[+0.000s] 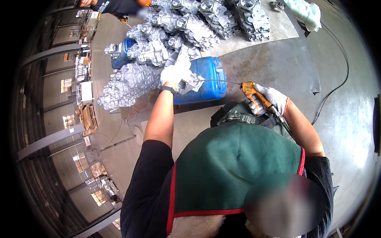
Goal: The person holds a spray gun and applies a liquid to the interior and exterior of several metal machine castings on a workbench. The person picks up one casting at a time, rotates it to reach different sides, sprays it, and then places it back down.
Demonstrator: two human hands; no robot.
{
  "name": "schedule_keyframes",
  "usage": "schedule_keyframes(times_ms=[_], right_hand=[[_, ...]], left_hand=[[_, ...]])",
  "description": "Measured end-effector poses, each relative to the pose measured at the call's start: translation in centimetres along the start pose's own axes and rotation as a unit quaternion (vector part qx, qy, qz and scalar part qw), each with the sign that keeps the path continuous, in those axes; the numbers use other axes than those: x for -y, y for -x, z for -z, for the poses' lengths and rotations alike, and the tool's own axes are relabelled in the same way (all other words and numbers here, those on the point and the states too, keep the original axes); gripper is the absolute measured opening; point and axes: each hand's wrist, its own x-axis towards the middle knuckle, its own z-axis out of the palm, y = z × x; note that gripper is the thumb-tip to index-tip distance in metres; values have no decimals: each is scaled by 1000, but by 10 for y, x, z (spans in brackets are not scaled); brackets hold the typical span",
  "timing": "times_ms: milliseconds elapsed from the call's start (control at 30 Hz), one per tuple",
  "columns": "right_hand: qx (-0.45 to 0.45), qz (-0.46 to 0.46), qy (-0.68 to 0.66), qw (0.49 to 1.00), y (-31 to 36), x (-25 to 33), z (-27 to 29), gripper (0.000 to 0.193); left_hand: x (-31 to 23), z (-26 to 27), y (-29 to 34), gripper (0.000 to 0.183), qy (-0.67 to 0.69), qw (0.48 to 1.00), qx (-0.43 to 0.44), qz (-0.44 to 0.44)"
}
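Since everything here goes on top of the table, start there: big dark surface, with a pale sheet at the far end. Next biggest is the pile of silvery castings, crowded over the far side and down the left. Then there's the blue can, right in front of the apron.

The casting being worked on is at the left end of that can, just to the right of the pile's lower part. It overlaps the can from up here; can't tell whether it's actually resting on it. The left hand, in a white glove, has hold of it from the left side, closed on the metal, though the glove is too washed out to pick out single fingers.

The right hand, gloved too, has its fingers curled round the grip of an orange air gun. Can't see if the trigger's pressed. The thin nozzle runs left to the casting's right edge; in, touching or just short, I can't tell.

Looks like the blowing-out step to me. I'd say the next move calls for a firm left hold and a small wrist adjustment to keep the nozzle lined up.
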Motion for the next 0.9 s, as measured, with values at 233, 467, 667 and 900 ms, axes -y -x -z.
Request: schedule_keyframes(times_ms=[233,467,667,900], right_hand=[[-28,11,32,999,2,-2,0,42],[-44,22,111,993,-3,2,-1,37],[-39,24,109,993,-2,-2,-4,40],[-70,41,127,989,2,6,-6,42]], left_hand=[[0,-1,2,37,-17,1000,-17,-17],[-17,21,12,48,28,999,-24,11],[-11,19,11,46,30,999,-22,30],[-5,8,12,42,17,1000,13,-16]])
